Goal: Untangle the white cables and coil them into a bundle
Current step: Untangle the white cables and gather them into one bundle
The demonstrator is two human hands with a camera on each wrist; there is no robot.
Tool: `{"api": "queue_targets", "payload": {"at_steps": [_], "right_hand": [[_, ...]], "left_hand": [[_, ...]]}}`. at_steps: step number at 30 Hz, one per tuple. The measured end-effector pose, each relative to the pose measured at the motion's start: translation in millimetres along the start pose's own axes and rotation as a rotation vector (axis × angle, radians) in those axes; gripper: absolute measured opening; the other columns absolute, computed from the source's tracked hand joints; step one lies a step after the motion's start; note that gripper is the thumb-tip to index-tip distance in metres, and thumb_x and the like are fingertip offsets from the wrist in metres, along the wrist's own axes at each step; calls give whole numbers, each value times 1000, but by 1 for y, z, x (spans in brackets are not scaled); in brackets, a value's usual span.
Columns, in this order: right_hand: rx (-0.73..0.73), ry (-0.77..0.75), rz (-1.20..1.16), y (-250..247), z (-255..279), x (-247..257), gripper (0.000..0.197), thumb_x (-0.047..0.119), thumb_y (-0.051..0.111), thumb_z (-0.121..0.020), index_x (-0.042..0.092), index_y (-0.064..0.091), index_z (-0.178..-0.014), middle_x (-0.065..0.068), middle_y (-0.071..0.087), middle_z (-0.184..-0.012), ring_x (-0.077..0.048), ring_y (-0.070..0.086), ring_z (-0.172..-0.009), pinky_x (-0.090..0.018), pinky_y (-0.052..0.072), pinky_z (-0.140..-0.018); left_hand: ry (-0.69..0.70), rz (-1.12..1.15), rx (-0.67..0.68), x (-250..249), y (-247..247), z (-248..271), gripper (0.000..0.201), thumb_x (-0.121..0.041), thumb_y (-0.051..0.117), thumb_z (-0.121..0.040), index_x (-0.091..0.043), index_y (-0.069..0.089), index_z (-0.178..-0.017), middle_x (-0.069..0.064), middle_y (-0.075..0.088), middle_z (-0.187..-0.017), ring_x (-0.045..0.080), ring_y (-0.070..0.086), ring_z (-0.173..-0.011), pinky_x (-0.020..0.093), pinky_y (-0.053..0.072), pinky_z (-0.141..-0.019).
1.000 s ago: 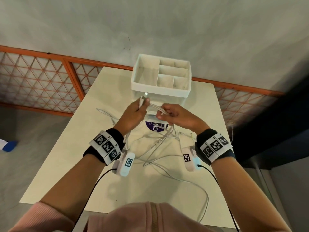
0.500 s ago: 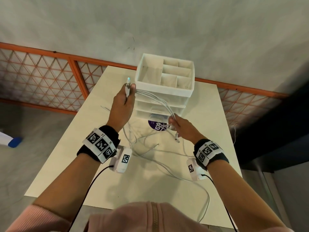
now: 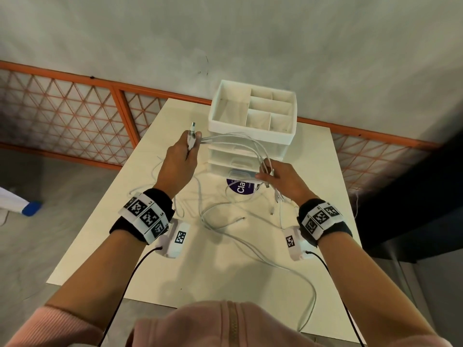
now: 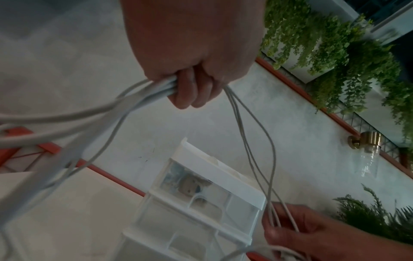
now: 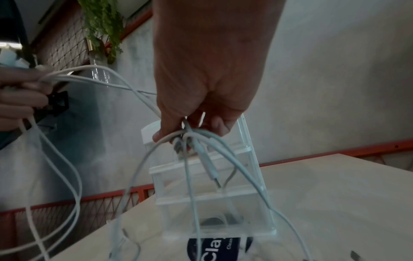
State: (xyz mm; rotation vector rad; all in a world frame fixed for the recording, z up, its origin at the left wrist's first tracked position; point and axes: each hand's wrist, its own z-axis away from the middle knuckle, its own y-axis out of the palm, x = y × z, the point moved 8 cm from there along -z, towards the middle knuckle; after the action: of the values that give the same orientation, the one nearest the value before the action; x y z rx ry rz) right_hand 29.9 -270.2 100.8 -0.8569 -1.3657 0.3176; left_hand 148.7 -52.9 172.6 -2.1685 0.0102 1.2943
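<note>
Several thin white cables (image 3: pixel 240 139) arc between my two hands above the cream table (image 3: pixel 125 234). My left hand (image 3: pixel 186 151) is raised at the left and grips a bunch of them, with a USB plug (image 3: pixel 193 126) sticking up past the fingers. In the left wrist view the curled fingers (image 4: pixel 192 88) clamp the white cables (image 4: pixel 143 91). My right hand (image 3: pixel 269 172) is lower, to the right, pinching the same strands; their ends with plugs (image 5: pixel 209 164) hang below its fingertips (image 5: pixel 223 127). Loose loops (image 3: pixel 250 236) trail over the table to its near edge.
A white drawer organiser (image 3: pixel 253 126) with open top compartments and clear drawers stands right behind the hands. A round purple label (image 3: pixel 240 187) lies at its foot. An orange lattice railing (image 3: pixel 75 116) runs behind the table. The table's right edge (image 3: pixel 350 221) is near my right wrist.
My hands have drawn apart: the left rose and moved left with the plug end, the right dropped and moved right, stretching the cables between them. Over the last half second little moved.
</note>
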Motion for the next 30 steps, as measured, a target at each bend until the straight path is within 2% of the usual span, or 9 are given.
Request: {"api": "queue_targets", "payload": {"at_steps": [3, 7, 11, 13, 16, 19, 23, 26, 30], "right_hand": [[-45, -32, 112, -5, -2, 4, 31, 33, 64, -88, 5, 53, -81, -14, 62, -71, -23, 54, -65, -37, 42, -68], [-71, -32, 238, -11, -4, 3, 24, 41, 48, -95, 17, 51, -97, -8, 71, -76, -27, 64, -66, -39, 50, -71], [-187, -115, 233, -23, -2, 13, 17, 18, 40, -100, 15, 54, -111, 8, 67, -92, -21, 66, -86, -33, 50, -77], [-226, -143, 154, -30, 0, 21, 17, 19, 38, -101, 13, 54, -105, 0, 66, -88, -22, 63, -80, -34, 49, -74], [-175, -104, 10, -31, 3, 31, 18, 27, 43, -100, 14, 53, -94, 1, 54, -66, -9, 50, -58, -13, 40, -56], [-28, 2, -78, -20, 8, 35, 35, 41, 49, -95, 9, 56, -83, 10, 49, -62, -1, 44, -53, -12, 35, -55], [264, 222, -207, 20, 27, 9, 67, 61, 24, -95, 7, 57, -73, 8, 31, -47, -6, 27, -41, -18, 24, -45], [543, 305, -52, 60, 52, -27, 67, 60, 23, -96, 10, 55, -63, 8, 35, -42, -9, 30, -40, -23, 30, -52], [866, 408, 159, 100, 93, -64, 59, 59, 33, -95, 17, 64, -67, 3, 56, -57, -14, 52, -55, -29, 45, -74]], "left_hand": [[-14, -3, 23, 5, 2, 3, 29, -30, 35, -102, -21, 36, -75, 0, 34, -51, 9, 36, -40, 23, 28, -44], [-6, 9, 18, 4, -3, 5, 33, -30, 35, -102, -31, 32, -69, -1, 33, -52, 9, 36, -42, 22, 28, -45], [5, -15, 5, 5, -9, 4, 30, -29, 36, -102, -23, 36, -73, -1, 34, -52, 10, 39, -44, 21, 29, -45], [4, -31, 3, 8, -12, 5, 29, -29, 37, -101, -12, 40, -78, -1, 34, -53, 15, 34, -46, 20, 30, -47], [16, -35, 5, 11, -19, 6, 35, -28, 40, -101, -17, 35, -68, -1, 32, -52, 13, 34, -47, 19, 29, -46], [-30, -62, 32, 19, -23, 7, 40, -29, 44, -99, -23, 30, -62, -1, 31, -52, 12, 33, -46, 19, 28, -45], [-192, -157, 230, 38, -15, 15, 42, -34, 47, -97, -13, 36, -62, 1, 36, -54, 15, 34, -49, 20, 27, -45], [-304, -288, 547, 60, 3, 35, 43, -40, 50, -95, -11, 40, -64, 2, 36, -55, 17, 35, -50, 29, 25, -50], [-436, -365, 956, 86, 29, 76, 50, -46, 55, -90, -15, 30, -61, 2, 30, -51, 13, 24, -36, 23, 19, -40]]}}
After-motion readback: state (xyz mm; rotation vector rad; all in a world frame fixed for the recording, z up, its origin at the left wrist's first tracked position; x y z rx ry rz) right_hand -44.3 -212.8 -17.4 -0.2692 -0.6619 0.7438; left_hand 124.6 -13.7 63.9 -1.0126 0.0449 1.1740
